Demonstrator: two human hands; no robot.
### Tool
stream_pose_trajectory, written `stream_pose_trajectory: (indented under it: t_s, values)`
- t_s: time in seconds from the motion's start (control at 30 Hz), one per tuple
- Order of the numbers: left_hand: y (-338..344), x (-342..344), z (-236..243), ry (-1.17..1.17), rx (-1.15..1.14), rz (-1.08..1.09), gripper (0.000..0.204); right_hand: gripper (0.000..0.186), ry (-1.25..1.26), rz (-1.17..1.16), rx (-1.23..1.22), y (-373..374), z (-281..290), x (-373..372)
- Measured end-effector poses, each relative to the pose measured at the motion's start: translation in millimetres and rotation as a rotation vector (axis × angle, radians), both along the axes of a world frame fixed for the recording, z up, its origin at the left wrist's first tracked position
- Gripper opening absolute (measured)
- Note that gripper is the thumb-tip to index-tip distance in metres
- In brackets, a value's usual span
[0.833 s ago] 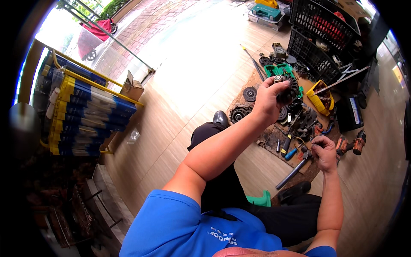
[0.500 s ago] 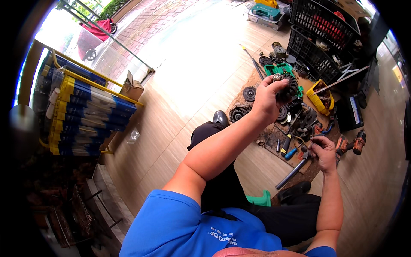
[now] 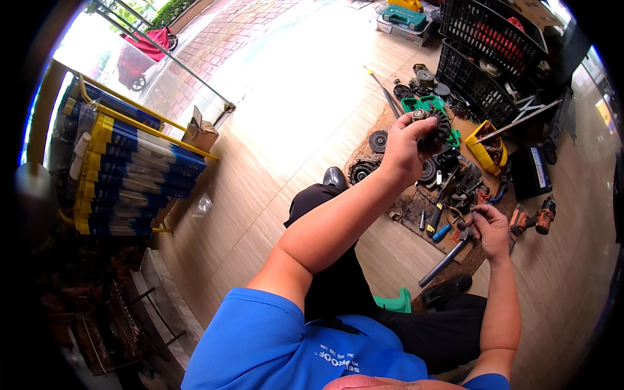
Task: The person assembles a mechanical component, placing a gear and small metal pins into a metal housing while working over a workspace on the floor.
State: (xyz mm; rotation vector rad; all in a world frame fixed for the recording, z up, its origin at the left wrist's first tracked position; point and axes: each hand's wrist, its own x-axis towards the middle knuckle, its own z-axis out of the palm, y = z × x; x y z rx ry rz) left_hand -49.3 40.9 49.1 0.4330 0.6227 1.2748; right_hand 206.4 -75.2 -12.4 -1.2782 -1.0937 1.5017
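Shifted hands: since the earliest frame, the left hand (image 3: 404,148) has edged slightly leftward and upward with its dark ridged part (image 3: 441,133), and the right hand's (image 3: 491,231) fingers have changed their curl a little.
Rack packages: stacked, yellow, blue and white (image 3: 130,172); their print is too small to read.
Cardboard box: brown (image 3: 200,135), its flap raised, beside the rack's yellow rail.
Blue shirt: bears white lettering (image 3: 338,357) on the chest, upside down in this view, part of it lost in the folds.
Grooved disc: dark and round (image 3: 378,141), lying just left of the left hand.
Left grip: thumb and fingers closed around the ridged part, held up over the scattered parts; a pale bearing-like ring (image 3: 418,114) shows at its near end.
Hand tools: a yellow-and-black handle (image 3: 434,221) and a blue handle (image 3: 441,233) lie on the work mat.
Metal bar: slants (image 3: 443,263) below the right hand.
Yellow tub: tilted (image 3: 487,153), with brownish contents.
Right fingers: curled, tips close together; I cannot tell whether they hold anything small.
Black box: carries a pale label (image 3: 539,167), illegible.
Power tool: orange and black (image 3: 546,214), just right of the right hand.
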Motion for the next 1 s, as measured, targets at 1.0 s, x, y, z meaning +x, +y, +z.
stream_pose_trajectory:
  t_s: [1.0]
  values:
    - [10.7,-16.2,6.2,0.014,-0.028,0.13,0.017,0.014,-0.687,0.05,0.497,-6.7,13.0,-13.9]
